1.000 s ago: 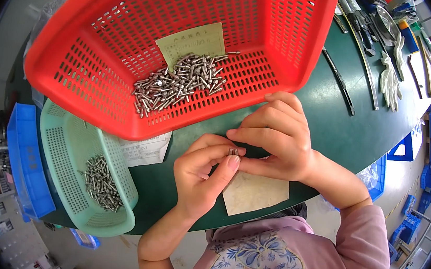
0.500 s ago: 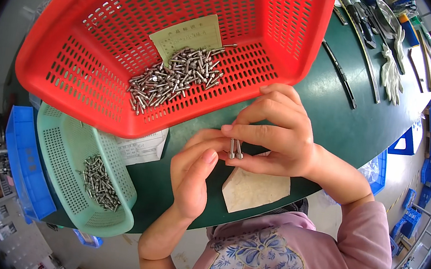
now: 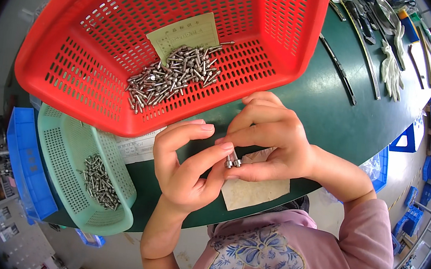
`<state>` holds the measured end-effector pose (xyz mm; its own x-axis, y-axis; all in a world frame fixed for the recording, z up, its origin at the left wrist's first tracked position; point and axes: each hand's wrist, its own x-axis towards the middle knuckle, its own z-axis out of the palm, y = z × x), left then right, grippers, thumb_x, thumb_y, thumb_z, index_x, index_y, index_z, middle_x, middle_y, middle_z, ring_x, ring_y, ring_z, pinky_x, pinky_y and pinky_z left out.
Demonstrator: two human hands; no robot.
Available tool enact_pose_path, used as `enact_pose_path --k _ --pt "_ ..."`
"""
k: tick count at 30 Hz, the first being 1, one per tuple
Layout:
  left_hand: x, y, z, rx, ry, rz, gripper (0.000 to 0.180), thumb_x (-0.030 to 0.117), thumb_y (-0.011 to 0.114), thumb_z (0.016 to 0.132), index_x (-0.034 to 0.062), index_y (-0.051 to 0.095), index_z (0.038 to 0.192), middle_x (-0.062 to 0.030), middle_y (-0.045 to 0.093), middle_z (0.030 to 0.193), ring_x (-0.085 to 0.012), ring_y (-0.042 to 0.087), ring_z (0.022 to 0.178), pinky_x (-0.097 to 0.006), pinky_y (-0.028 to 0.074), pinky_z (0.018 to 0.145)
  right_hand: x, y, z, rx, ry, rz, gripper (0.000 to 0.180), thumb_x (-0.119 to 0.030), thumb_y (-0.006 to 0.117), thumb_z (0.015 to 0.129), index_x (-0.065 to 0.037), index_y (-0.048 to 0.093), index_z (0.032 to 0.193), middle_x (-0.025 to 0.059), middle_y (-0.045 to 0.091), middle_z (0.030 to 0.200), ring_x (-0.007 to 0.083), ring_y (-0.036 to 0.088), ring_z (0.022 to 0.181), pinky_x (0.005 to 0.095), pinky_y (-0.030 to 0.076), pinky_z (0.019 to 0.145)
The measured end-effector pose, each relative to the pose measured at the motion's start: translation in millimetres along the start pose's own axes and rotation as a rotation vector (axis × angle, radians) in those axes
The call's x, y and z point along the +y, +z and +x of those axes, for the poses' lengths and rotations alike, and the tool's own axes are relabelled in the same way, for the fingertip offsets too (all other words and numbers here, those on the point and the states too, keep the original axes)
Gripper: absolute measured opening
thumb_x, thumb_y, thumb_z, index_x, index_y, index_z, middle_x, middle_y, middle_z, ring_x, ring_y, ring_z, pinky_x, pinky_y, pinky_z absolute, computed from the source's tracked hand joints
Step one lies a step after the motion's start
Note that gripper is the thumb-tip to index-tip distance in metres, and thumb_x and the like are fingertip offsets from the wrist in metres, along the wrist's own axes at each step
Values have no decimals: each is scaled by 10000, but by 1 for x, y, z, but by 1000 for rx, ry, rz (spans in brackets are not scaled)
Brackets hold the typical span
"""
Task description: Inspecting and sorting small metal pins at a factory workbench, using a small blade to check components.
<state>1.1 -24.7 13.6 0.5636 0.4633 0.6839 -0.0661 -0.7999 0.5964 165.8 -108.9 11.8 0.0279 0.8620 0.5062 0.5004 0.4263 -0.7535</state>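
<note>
Green tabletop (image 3: 337, 129), two metal pins (image 3: 229, 164) (heads showing), between both hands (image 3: 190, 176) (image 3: 278, 141)

We find two small, bright silver metal pins, each a slim shank with a thicker, collared head. The left pin (image 3: 228, 164) and the right pin (image 3: 237, 163) lie side by side, heads toward the wearer, shanks pointing away. We note both in the fingers of the right hand (image 3: 277, 137). The left hand (image 3: 186, 176) is at their left; we cannot confirm contact. Their far ends are hidden.
</note>
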Motion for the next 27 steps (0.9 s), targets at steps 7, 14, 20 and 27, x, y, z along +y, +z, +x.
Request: enact_pose_path --k 7,14,20,27 --pt "-2 -3 1 -36 13 -25 263 2 739 626 101 692 865 -93 551 1004 -238 575 898 -334 500 737 -4 5 2 -9 98 257 229 -202 788 638 -55 672 769 37 642 743 204 602 689 321 417 715" --pt "2 -5 -2 -24 -301 -260 143 18 738 685 20 675 813 -119 549 1006 -219 579 901 -308 495 745 -4 -2 5 79 86 -3 292 -179 789 591 -71 670 835 24 630 767 200 601 732 328 403 748" --pt "4 -8 -1 -53 -494 -415 130 -7 728 697 -28 661 807 -138 540 1014 -197 577 898 -290 486 772 -8 -6 7 94 -24 -166 316 -134 761 599 -68 662 892 42 598 791 185 574 713 392 378 876" --pt "7 -6 -4 -105 -788 -910 105 -60 675 750 -45 622 839 -129 532 1034 -160 575 890 -270 485 808 -5 2 5 117 -93 -196 288 -83 744 612 -75 659 887 21 591 774 161 564 683 399 376 895"
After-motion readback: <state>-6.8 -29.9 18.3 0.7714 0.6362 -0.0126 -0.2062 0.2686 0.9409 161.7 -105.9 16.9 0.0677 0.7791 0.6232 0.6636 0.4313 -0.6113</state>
